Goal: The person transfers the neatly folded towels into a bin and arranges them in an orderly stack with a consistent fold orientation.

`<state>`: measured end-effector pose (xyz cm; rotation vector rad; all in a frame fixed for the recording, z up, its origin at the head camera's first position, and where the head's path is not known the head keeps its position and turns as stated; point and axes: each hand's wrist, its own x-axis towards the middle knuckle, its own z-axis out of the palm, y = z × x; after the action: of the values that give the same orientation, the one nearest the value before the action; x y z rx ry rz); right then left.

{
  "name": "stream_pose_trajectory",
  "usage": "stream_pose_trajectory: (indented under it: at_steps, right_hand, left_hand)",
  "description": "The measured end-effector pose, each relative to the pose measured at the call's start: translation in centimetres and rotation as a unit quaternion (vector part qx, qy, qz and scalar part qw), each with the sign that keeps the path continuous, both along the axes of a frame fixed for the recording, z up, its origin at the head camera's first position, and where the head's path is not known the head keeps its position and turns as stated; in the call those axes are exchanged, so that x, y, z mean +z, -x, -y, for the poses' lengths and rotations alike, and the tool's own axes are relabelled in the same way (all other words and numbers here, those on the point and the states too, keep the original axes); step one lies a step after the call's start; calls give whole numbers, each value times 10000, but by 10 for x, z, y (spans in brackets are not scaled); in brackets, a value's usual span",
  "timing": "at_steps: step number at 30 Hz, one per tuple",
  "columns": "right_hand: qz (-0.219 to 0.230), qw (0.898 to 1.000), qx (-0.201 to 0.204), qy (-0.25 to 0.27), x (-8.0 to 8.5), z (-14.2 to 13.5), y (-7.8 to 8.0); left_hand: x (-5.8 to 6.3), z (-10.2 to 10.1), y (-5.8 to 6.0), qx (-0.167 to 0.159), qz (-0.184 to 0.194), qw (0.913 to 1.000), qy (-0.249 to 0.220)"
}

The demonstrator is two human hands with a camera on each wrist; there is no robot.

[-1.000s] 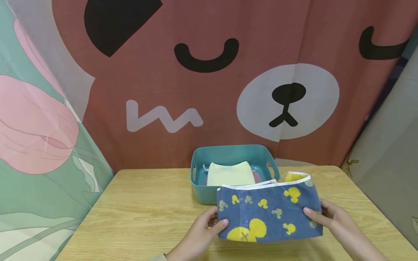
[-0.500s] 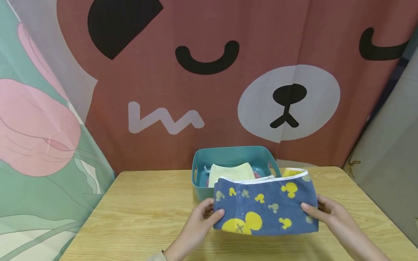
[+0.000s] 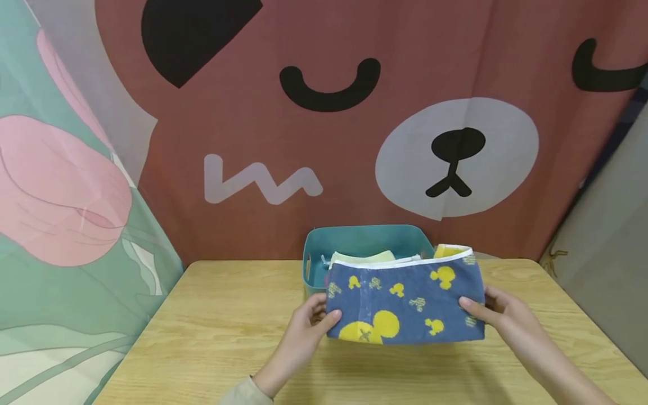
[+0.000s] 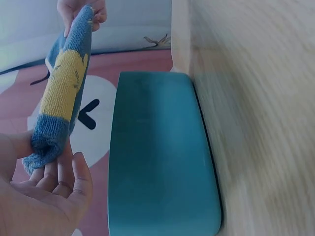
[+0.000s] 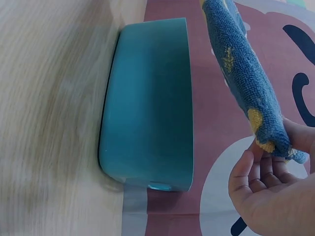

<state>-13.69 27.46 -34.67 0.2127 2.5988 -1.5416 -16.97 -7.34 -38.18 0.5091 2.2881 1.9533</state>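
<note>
A folded blue towel (image 3: 405, 304) with yellow mouse-head shapes and a white edge is held up between both hands. My left hand (image 3: 304, 332) pinches its left end, thumb in front and fingers behind. At the opposite end, my right hand (image 3: 511, 318) grips it the same way. Behind the towel stands a teal basket (image 3: 369, 239), partly hidden by it. Inside the basket a pale yellow cloth (image 3: 361, 258) shows just above the towel's edge. From the left wrist view, the towel (image 4: 64, 83) hangs apart from the basket's side (image 4: 157, 157).
The basket stands on a light wooden table (image 3: 228, 320), close to its far edge. A curtain (image 3: 344, 157) with a bear print hangs behind the table. Grey cloth (image 3: 612, 225) hangs along the right side.
Both hands have raised the towel and moved it slightly left and toward the basket. It now covers more of the basket and the yellow cloth. The grip looks the same.
</note>
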Motion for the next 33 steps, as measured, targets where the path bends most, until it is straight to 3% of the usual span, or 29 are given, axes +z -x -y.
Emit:
stream_pose_trajectory:
  at_steps: [13,19,26,33]
  right_hand:
    - [-778,9944,-66,-716,4,12,13]
    - [-1037,9923,-45,-672,5,14,21]
    - [-953,9947,-53,-392,9,15,30]
    - [-1236,9906,-155,-572,11,18,42]
  left_hand:
    - [6,8,19,135,-356,9979,522]
    - [8,9,28,162,-368,9963,759]
    - [17,9,35,173,-447,9946,925]
    - [24,7,42,355,-483,9921,1100]
